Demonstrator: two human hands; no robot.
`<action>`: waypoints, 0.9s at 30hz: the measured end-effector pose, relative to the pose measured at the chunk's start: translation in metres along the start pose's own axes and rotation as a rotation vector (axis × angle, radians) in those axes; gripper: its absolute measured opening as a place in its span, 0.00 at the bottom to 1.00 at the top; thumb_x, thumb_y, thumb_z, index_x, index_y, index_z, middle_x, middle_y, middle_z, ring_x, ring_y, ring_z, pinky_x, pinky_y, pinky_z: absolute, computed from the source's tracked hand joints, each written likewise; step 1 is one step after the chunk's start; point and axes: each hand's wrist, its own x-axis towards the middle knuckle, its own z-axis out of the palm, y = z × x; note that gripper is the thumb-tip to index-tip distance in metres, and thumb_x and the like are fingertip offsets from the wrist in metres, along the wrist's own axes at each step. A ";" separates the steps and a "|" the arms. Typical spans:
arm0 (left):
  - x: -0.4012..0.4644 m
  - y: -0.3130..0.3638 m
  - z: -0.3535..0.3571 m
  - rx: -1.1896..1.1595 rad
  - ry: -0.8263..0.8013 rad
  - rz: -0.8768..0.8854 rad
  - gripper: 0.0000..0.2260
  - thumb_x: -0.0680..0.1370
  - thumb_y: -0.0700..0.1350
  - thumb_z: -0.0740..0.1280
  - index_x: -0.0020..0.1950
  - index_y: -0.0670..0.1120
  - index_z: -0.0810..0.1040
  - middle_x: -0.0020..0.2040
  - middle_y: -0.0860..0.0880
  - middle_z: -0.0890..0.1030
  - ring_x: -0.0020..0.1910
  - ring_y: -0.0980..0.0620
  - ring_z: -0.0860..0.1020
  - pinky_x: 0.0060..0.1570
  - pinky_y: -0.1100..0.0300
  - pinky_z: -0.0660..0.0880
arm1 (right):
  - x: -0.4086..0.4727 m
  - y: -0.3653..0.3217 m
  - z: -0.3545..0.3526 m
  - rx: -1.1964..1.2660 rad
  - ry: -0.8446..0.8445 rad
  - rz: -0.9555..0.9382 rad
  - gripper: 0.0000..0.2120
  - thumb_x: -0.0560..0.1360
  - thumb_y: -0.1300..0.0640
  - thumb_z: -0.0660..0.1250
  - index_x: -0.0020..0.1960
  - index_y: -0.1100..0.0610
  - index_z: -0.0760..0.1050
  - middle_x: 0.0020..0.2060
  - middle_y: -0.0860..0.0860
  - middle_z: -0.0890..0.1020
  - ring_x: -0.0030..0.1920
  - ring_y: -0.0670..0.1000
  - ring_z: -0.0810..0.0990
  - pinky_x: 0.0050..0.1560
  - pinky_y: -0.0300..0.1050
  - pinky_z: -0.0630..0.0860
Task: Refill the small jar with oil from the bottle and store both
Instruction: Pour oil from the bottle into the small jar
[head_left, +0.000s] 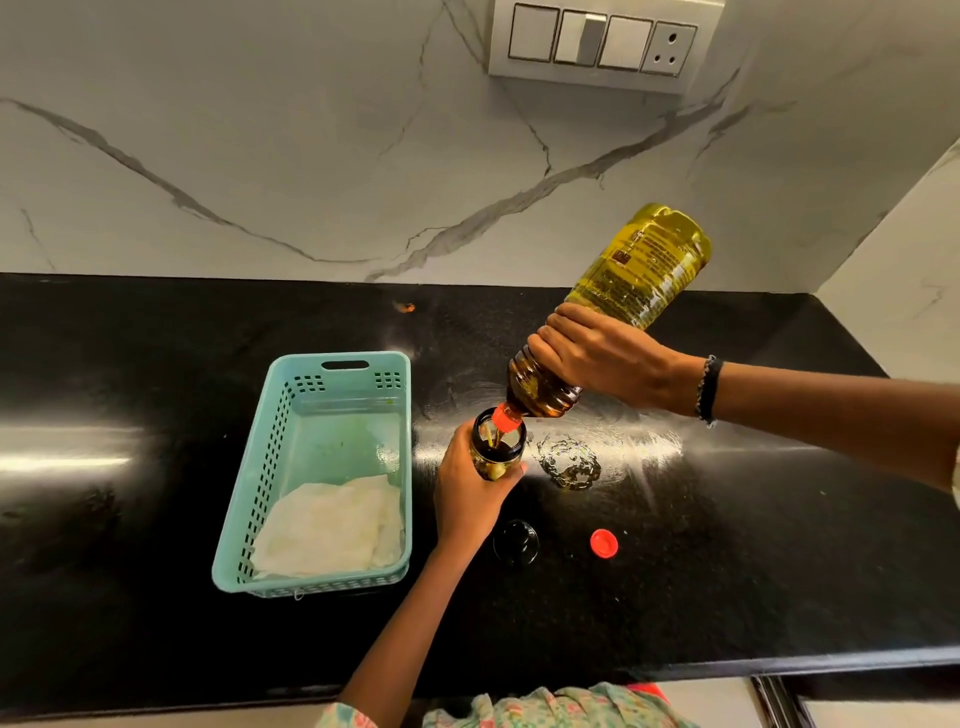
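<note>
A person pours oil from a tilted bottle (613, 312) into a small jar (497, 444) at the centre of the frame, above a black tabletop (156, 649). The right hand (605, 358) grasps the bottle around its shoulder, its base raised toward the upper right so that the orange neck dips into the jar's mouth. The left hand (470, 493) wraps its grip around the jar's lower body, apparently steadying it under the stream and keeping the mouth aligned with the neck. Just right of the jar, a glossy puddle (569, 462) on the tabletop looks like spilled oil. Below the jar lie a dark lid (516, 542) and, well to its right, the red cap (603, 543), both set aside within reach, presumably for closing the containers. At centre left stands a teal basket (244, 499) lined with a white cloth (330, 525), seemingly the storage place. Refilling appears under way; capping and storing remain.
</note>
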 end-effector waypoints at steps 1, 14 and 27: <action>0.000 0.000 0.000 -0.001 -0.001 0.003 0.25 0.65 0.50 0.78 0.58 0.49 0.73 0.53 0.54 0.79 0.52 0.56 0.77 0.47 0.65 0.73 | 0.000 -0.001 0.000 -0.005 0.008 -0.003 0.25 0.73 0.67 0.40 0.56 0.60 0.74 0.49 0.57 0.83 0.50 0.56 0.82 0.59 0.49 0.75; 0.001 -0.002 0.001 -0.033 -0.004 0.028 0.23 0.65 0.49 0.78 0.56 0.51 0.73 0.50 0.55 0.79 0.49 0.58 0.77 0.45 0.70 0.70 | 0.002 -0.006 -0.005 -0.003 0.093 -0.027 0.27 0.74 0.68 0.41 0.52 0.58 0.77 0.47 0.55 0.84 0.49 0.54 0.83 0.59 0.46 0.76; -0.001 0.002 -0.001 -0.045 -0.014 0.027 0.23 0.65 0.47 0.78 0.55 0.55 0.70 0.50 0.56 0.78 0.48 0.61 0.76 0.43 0.73 0.68 | 0.006 -0.006 -0.003 -0.028 0.134 -0.065 0.25 0.72 0.68 0.45 0.49 0.57 0.80 0.45 0.54 0.85 0.48 0.52 0.84 0.60 0.44 0.75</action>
